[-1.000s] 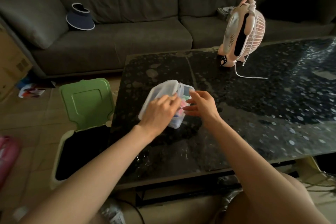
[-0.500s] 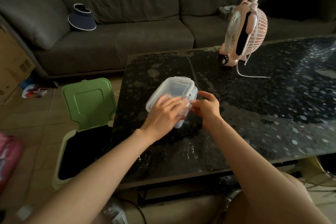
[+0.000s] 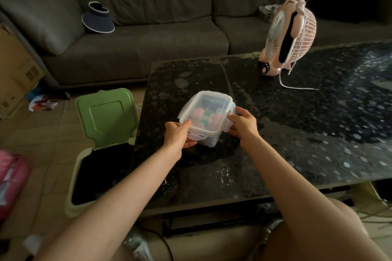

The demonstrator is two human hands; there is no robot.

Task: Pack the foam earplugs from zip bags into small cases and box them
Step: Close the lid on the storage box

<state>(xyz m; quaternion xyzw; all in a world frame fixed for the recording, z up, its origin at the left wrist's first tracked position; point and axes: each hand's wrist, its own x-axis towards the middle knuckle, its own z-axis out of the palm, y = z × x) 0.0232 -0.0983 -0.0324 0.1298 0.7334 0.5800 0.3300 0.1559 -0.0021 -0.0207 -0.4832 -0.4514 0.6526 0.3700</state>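
**Item:** clear lidded box [image 3: 209, 110], located at the left end of the dark speckled table [image 3: 307, 137], near its left edge and beside the open green-lidded bin [image 3: 106, 116] on the floor. Whether its base rested on the table or was raised just off it could not be told.

**Hold:** the box was gripped from both sides. The left hand [image 3: 177, 136] was curled round the near-left corner, thumb laid on the lid rim, fingers tucked beneath. The right hand [image 3: 244, 126] was set against the right side, thumb and fingertips pinching at the side flap [image 3: 228, 128]. This two-sided grip was judged to steady the box while the lid was pressed down and its flaps snapped shut.

**Appearance:** translucent plastic, rectangular with rounded corners, lid seated on top. The near flap [image 3: 197, 134] was seen flared outward and was judged not yet latched. Pink and green shapes [image 3: 203, 115] were visible through the lid and were taken to be the filled small cases. No earplugs could be made out.
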